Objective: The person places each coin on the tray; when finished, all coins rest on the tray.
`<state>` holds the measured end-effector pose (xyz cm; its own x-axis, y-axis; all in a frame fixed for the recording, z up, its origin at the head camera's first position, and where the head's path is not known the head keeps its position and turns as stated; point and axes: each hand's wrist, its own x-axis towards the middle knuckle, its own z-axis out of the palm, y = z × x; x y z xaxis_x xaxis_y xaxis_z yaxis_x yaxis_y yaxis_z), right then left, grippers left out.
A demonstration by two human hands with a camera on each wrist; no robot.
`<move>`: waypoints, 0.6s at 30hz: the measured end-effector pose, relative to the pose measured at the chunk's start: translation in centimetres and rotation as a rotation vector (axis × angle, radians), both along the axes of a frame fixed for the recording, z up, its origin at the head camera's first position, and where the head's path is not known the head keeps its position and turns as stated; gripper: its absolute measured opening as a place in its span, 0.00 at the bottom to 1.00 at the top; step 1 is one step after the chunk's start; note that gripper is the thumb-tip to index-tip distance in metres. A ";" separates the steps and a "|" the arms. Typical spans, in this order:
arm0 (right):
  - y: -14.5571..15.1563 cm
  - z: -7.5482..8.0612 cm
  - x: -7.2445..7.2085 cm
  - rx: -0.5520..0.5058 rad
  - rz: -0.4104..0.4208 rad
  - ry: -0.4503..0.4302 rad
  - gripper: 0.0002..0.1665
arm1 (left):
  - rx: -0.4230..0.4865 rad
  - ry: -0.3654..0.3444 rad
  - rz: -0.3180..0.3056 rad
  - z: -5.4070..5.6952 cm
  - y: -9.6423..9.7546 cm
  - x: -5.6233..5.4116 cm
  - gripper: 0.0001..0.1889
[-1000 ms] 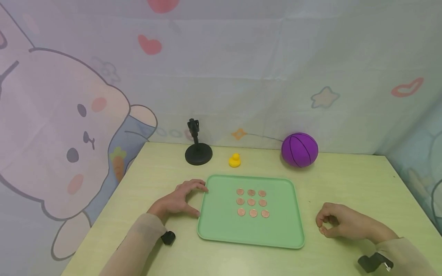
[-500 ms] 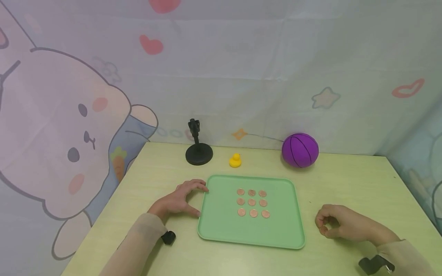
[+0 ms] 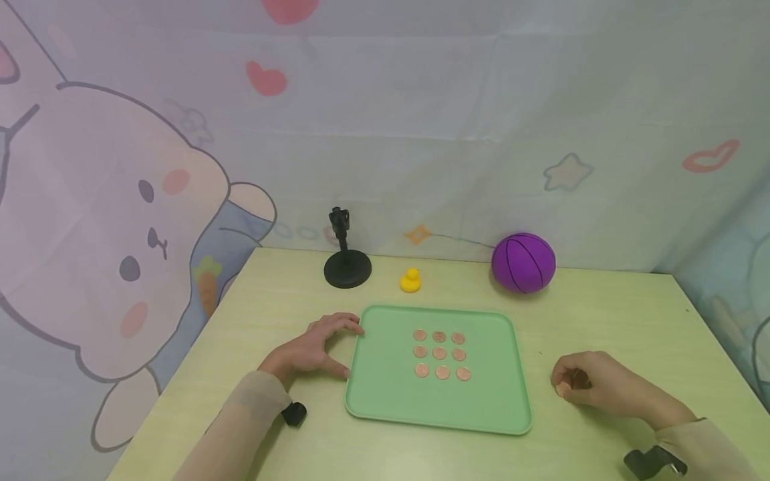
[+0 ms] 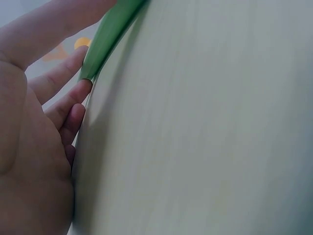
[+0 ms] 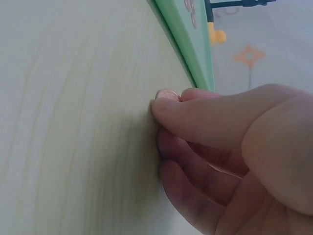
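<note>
On the table lies a green tray (image 3: 385, 397) with copper coins (image 3: 440, 353) set out flat in three rows of three. My left hand (image 3: 307, 349) rests at the tray's left edge, thumb and fingers spread apart and touching the rim. To the right of the tray, low over the tabletop, my right hand (image 3: 610, 384) pinches a copper coin (image 5: 168, 95) between thumb and index finger. In the right wrist view the thumb covers part of that coin, and the other fingers are curled below. Whether more coins are in that hand I cannot tell.
Along the back of the table (image 3: 625, 314) stand a black stand with a round base (image 3: 347, 269), a yellow rubber duck (image 3: 411, 282) and a purple ball (image 3: 523, 263). A printed cloth (image 3: 385, 133) hangs behind them.
My right hand has shifted only slightly, its fingers adjusting around the coin. The left hand, the tray and the coins on it have kept their places.
</note>
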<state>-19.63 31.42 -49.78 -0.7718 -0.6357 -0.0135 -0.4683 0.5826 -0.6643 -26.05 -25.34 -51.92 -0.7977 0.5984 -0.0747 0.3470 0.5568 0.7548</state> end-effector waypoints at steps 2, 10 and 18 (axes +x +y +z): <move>0.0 0.1 0.0 0.003 -0.015 -0.002 0.05 | -0.002 -0.003 -0.001 0.0 0.0 0.0 0.37; 0.2 0.0 -0.2 -0.013 -0.059 -0.059 0.10 | 0.008 -0.007 -0.001 0.0 0.0 0.0 0.37; 0.4 -0.3 -0.4 -0.017 -0.098 -0.070 0.12 | 0.008 -0.004 0.001 -0.1 -0.1 -0.1 0.37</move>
